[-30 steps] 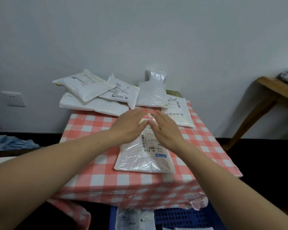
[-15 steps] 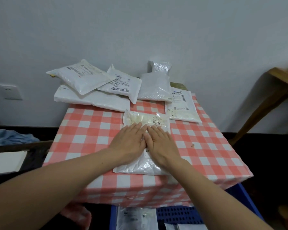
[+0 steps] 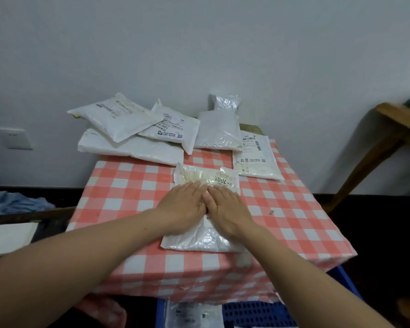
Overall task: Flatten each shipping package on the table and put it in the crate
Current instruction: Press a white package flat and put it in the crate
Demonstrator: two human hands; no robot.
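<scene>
Both hands are on one package. The left hand [image 3: 184,204] lies palm down with straight fingers held together, pressing on the package [image 3: 192,242]. The right hand [image 3: 227,207] does the same just beside it, and the index fingers touch. Neither grip is closed on anything; both palms lie flat.

The package is a clear, shiny plastic mailer in the middle of the desk [image 3: 118,185], near the front edge. Its long side runs away from the person. The far end shows a yellowish label with printed digits, and the near end is crinkled and see-through. The desk has a red and white checked cloth.

Five more packages sit along the far edge of the desk, against the wall:
- A big white package [image 3: 133,147] lies at the left.
- A tilted package [image 3: 115,119] lies on top of it.
- A labelled package [image 3: 171,129] overlaps both of those.
- A shiny bag [image 3: 217,131] sits right of the labelled one, its top end standing up against the wall.
- A flat package with a barcode [image 3: 256,157] lies at far right, partly under the shiny bag.

A small crumb [image 3: 272,212] lies on the cloth to the right of the hands.

The blue crate [image 3: 253,313] is on the floor below the front edge of the desk and is only partly in view. One flat package in the crate [image 3: 192,313] can be seen.

A wall socket [image 3: 16,138] is at the left, with blue cloth [image 3: 14,202] lower down on that side. Wooden furniture [image 3: 398,129] stands at the right.
</scene>
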